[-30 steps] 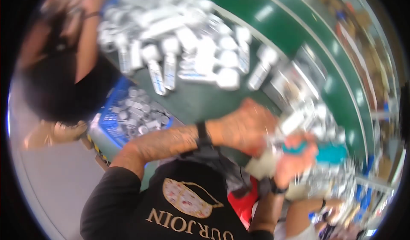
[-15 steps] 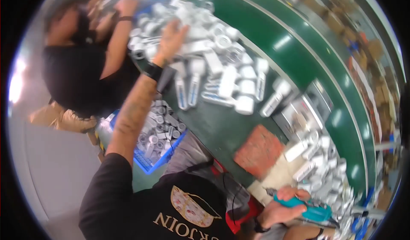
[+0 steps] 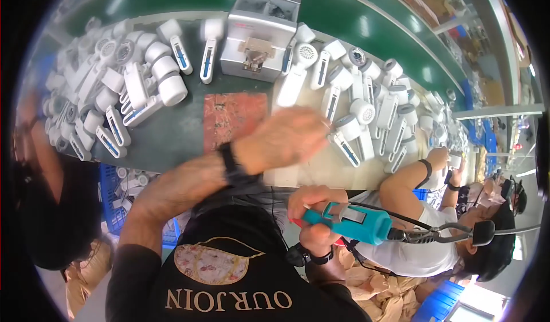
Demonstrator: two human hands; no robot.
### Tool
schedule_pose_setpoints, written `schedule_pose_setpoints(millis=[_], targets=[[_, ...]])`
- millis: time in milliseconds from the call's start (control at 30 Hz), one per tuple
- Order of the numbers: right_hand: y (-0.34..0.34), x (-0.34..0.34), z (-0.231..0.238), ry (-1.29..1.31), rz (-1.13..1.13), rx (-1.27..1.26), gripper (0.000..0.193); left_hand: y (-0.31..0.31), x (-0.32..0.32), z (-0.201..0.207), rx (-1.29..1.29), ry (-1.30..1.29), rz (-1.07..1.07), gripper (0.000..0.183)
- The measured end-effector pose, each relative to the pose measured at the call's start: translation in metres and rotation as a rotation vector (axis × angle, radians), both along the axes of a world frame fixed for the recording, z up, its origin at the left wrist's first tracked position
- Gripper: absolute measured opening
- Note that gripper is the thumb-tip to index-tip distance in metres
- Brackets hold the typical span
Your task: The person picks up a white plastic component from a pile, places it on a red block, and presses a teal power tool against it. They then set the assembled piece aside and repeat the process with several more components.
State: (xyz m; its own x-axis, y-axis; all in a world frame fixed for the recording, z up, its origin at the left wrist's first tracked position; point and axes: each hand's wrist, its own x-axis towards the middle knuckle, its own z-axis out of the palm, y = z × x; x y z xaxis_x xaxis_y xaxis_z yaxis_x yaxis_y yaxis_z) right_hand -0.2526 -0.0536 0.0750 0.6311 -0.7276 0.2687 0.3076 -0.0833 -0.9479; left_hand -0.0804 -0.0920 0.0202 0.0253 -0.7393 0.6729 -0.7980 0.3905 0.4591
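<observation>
With 12 o'clock at the top of the view, we find the green workbench (image 3: 177,136) across the middle and a raised green surface (image 3: 326,13) behind it. We note a co-worker in white (image 3: 401,239) at 4 o'clock and a co-worker in black (image 3: 54,213) toward 8 o'clock. A heap of white devices (image 3: 134,87) occupies 10 o'clock; a second group of white devices (image 3: 364,113) occupies 2 o'clock on a cream sheet (image 3: 321,178). Between them, at 12 o'clock, stands a grey machine (image 3: 252,38). We locate a worn red mat (image 3: 232,113) at 11 o'clock, its lower right part covered by the left hand (image 3: 289,139). That hand is over the dial centre, near the second group; motion blur prevents us from telling whether it is empty, gripping or in contact. We see the right hand (image 3: 315,235) at 5 o'clock, fingers wrapped around one end of a teal power tool (image 3: 364,226). The tool lies nearly level, and its far end meets a dark hanger (image 3: 450,233). At 8 o'clock, we identify a blue basket (image 3: 109,193) containing pale parts. The machine's open top compartment holds dark contents, too small for us to identify.
</observation>
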Motion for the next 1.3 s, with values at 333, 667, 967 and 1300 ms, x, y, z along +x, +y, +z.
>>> schedule_pose_setpoints(millis=[333, 667, 967, 1300], targets=[[-0.016, -0.028, -0.002, -0.01, -0.04, -0.064, 0.065, -0.058, -0.071, -0.023, 0.277, -0.138, 0.245, 0.045], [-0.027, -0.035, -0.006, 0.018, -0.033, -0.109, 0.069, -0.054, -0.075, -0.02, 0.742, 0.026, 0.301, 0.06], [-0.032, -0.044, -0.011, 0.081, -0.055, -0.101, 0.074, -0.054, -0.068, 0.006, 0.935, 0.118, 0.232, 0.065], [-0.05, -0.04, -0.025, 0.174, -0.231, -0.022, 0.074, 0.006, -0.048, 0.01, 0.358, 0.295, 0.117, 0.022]])
